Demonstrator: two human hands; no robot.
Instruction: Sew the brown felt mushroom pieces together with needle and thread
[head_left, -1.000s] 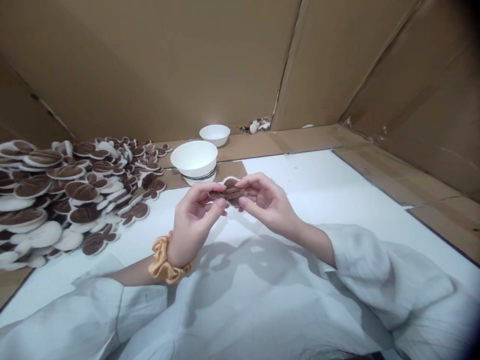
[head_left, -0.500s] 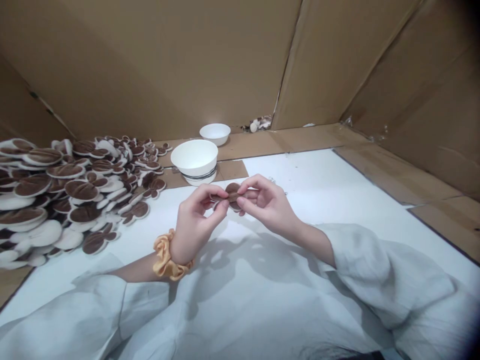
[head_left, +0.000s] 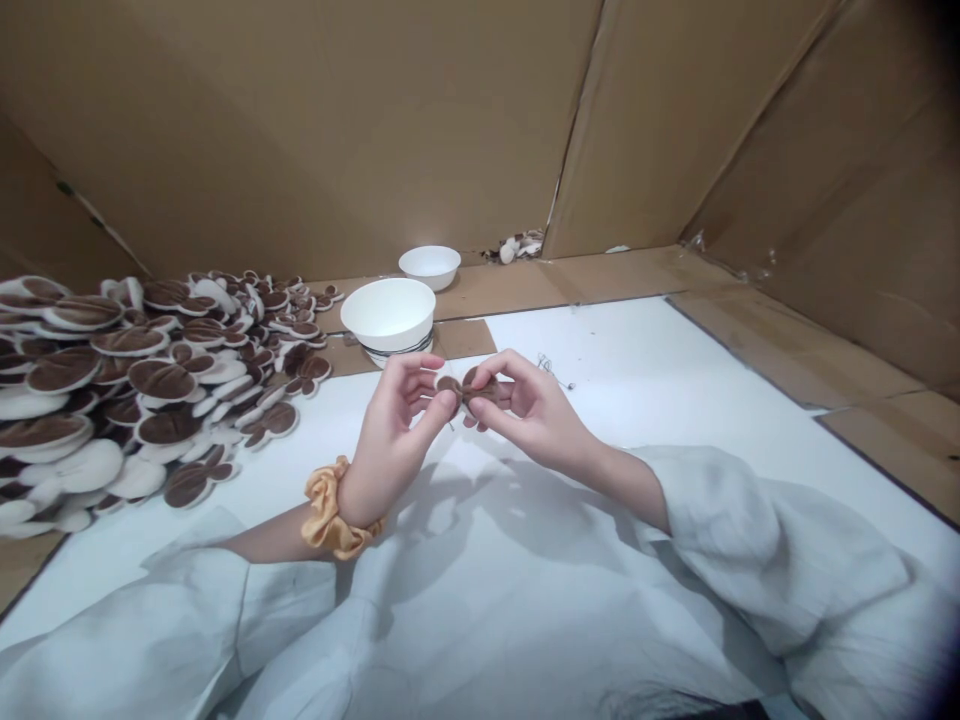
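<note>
Between my two hands is a small brown fabric piece with pale edging (head_left: 466,386), held above the white board (head_left: 622,350). My left hand (head_left: 405,420) pinches its left part between thumb and fingers; a yellow scrunchie (head_left: 337,510) circles that wrist. On the other side, my right hand (head_left: 536,410) grips the piece with thumb and index finger. My fingers partly cover it. A short dark strand shows just below my left fingertips. At the left lies a large pile of brown and white padded pieces (head_left: 161,380).
A white bowl (head_left: 388,310) with dark cord round it stands beyond my left hand, a smaller white bowl (head_left: 430,264) behind it. Dark thread (head_left: 553,372) lies on the board. Cardboard walls (head_left: 315,130) rise behind; more small pieces (head_left: 521,246) sit at their base.
The brown piece has turned between my hands, showing more pale edging at the left. My left fingers have lifted and shifted their hold slightly. My right hand stays nearly in place.
</note>
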